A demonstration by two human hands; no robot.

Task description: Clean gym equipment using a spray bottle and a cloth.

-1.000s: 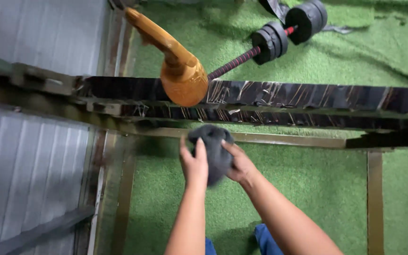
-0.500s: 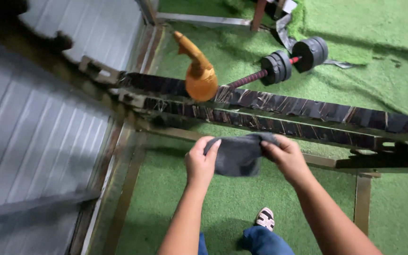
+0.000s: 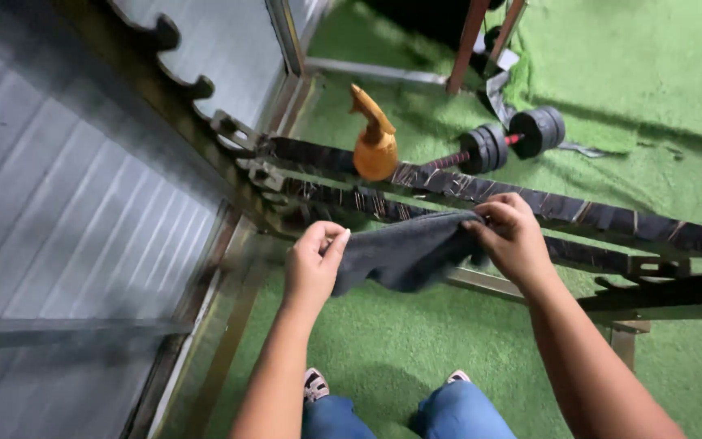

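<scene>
We stood on green turf [image 3: 676, 97] before a dark metal rack [image 3: 578, 213]; an orange spray bottle [image 3: 374, 140] hung on it. Our left hand [image 3: 312, 264] and right hand [image 3: 512, 236] each pinched the grey cloth [image 3: 404, 252], stretched between them

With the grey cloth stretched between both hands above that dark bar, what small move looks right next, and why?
Probably lower the grey cloth onto the dark marbled bar just beyond it. The left hand and right hand each pinch an end, so the cloth hangs spread out and level with the bar, and the orange spray bottle stands on the bar close by.
</scene>
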